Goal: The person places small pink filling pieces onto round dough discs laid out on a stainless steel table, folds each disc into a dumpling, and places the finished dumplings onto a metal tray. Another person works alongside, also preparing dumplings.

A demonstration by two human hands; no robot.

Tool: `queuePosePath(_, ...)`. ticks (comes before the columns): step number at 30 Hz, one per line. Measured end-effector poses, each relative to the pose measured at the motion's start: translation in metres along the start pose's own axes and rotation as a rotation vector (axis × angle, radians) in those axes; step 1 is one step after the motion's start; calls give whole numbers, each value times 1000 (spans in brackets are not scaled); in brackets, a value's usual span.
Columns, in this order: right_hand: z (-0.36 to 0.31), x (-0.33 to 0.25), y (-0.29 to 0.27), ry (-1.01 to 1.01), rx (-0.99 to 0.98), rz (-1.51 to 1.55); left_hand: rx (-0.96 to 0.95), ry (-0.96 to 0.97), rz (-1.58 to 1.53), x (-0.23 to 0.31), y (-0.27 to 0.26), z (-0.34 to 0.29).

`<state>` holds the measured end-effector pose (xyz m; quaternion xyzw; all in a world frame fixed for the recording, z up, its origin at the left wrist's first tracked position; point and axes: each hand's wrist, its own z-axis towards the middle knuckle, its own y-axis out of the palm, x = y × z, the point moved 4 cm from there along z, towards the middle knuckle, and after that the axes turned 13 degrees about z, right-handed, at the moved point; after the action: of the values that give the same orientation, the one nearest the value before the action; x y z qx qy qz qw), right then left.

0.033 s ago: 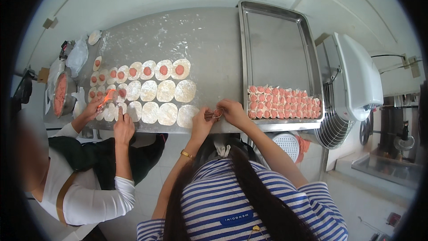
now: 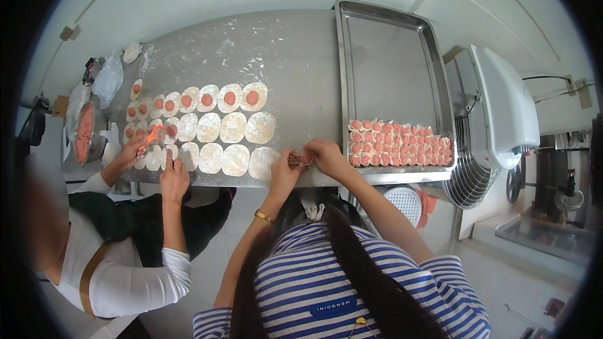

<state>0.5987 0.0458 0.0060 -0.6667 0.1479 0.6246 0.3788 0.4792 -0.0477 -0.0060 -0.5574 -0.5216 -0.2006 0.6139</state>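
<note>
Between my two hands, at the table's near edge, is a small open-topped dumpling (image 2: 306, 159) with pink filling showing at its top. My left hand (image 2: 284, 172) curls its fingers round one side of it. From the other side my right hand (image 2: 330, 159) pinches it. Left of my hands, round floured dough wrappers (image 2: 234, 127) lie in rows, and the far row carries balls of pink filling (image 2: 252, 98). To my right, several finished dumplings (image 2: 396, 145) stand packed together in the near part of a deep metal tray (image 2: 342, 63).
At the left a co-worker's hand (image 2: 174, 179) reaches over the wrappers; the other holds an orange spatula (image 2: 151, 137). A metal bowl of pink filling (image 2: 84, 133) stands beyond them. A white machine with a wire guard (image 2: 499, 113) is right of the tray. A perforated white stool (image 2: 402, 206) sits below the table.
</note>
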Motion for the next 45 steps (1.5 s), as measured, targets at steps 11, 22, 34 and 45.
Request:
queuePosePath(11, -1, 3, -6, 86, -33, -188, -74, 74, 140, 9, 8, 14)
queuePosePath(22, 1, -7, -7, 72, 12, -91, -102, 110, 410, 17, 6, 19)
queuePosePath(34, -1, -9, -5, 3, 51, -94, -123, 92, 186, 20, 0, 18)
queuePosePath(45, -4, -2, -7, 12, 100, -121, -115, 156, 337, 19, 2, 20)
